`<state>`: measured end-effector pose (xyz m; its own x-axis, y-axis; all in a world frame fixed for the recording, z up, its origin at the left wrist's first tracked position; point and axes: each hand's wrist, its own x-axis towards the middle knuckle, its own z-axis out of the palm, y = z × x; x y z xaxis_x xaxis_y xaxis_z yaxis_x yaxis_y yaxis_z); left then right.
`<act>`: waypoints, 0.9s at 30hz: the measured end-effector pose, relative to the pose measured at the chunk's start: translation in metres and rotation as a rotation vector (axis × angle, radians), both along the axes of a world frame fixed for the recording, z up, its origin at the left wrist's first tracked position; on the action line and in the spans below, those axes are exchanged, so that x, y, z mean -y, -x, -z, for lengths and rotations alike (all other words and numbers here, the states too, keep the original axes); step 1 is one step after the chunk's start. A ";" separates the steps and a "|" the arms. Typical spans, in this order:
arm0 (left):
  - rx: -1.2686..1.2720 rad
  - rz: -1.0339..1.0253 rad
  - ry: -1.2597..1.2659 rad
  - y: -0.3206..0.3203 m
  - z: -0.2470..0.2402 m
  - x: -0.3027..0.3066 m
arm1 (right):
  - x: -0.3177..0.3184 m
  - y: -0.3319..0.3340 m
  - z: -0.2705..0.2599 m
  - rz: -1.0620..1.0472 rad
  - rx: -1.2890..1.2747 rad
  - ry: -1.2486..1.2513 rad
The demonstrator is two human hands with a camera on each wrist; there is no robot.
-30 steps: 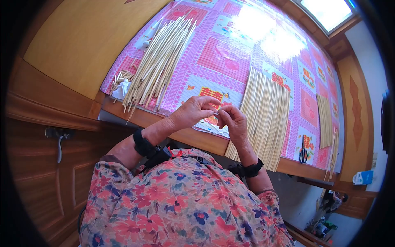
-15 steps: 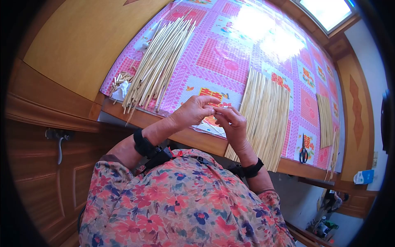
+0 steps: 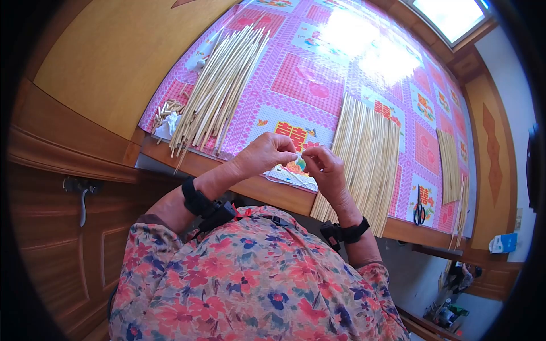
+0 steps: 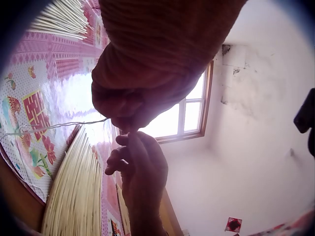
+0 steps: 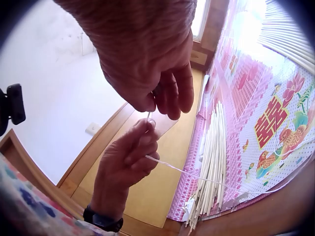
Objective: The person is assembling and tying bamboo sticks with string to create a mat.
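Note:
My left hand point(image 3: 266, 154) pinches a thin white string point(image 5: 184, 172) between thumb and fingers, over the table's front edge. From the left fingers the string trails down to the tabletop, where it loops near the edge. Close beside it, my right hand point(image 3: 327, 170) holds a short end of the same string between thumb and index finger, as the right wrist view shows; its other fingers are bent loosely. A small gap parts the two sets of fingertips. To the right of the right hand lies a flat row of thin sticks point(image 3: 367, 162), side by side.
A looser pile of sticks point(image 3: 224, 85) lies at the left, beside short cut pieces point(image 3: 169, 107) and a crumpled white scrap point(image 3: 168, 126). Black scissors point(image 3: 420, 213) and a narrower stick bundle point(image 3: 449, 167) lie to the right. A patterned pink cloth point(image 3: 310, 74) covers the table.
The fingertips of both hands met half a second ago. Now the right hand has drawn slightly away to the right, leaving a gap. The sticks have stayed put.

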<state>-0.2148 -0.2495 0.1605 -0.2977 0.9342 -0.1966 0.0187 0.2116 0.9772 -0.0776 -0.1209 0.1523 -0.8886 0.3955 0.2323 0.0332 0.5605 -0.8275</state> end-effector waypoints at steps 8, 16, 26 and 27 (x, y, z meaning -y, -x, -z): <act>0.037 0.009 -0.053 0.001 0.002 0.003 | -0.007 -0.007 0.002 -0.040 0.041 0.126; 0.028 -0.033 -0.084 -0.003 0.000 0.001 | -0.005 -0.006 0.000 -0.067 0.038 0.365; 0.090 -0.094 -0.066 -0.006 -0.008 0.004 | -0.004 -0.012 0.001 -0.066 -0.017 0.510; 0.089 -0.091 -0.064 -0.006 -0.010 0.004 | -0.003 -0.010 0.001 -0.063 -0.019 0.512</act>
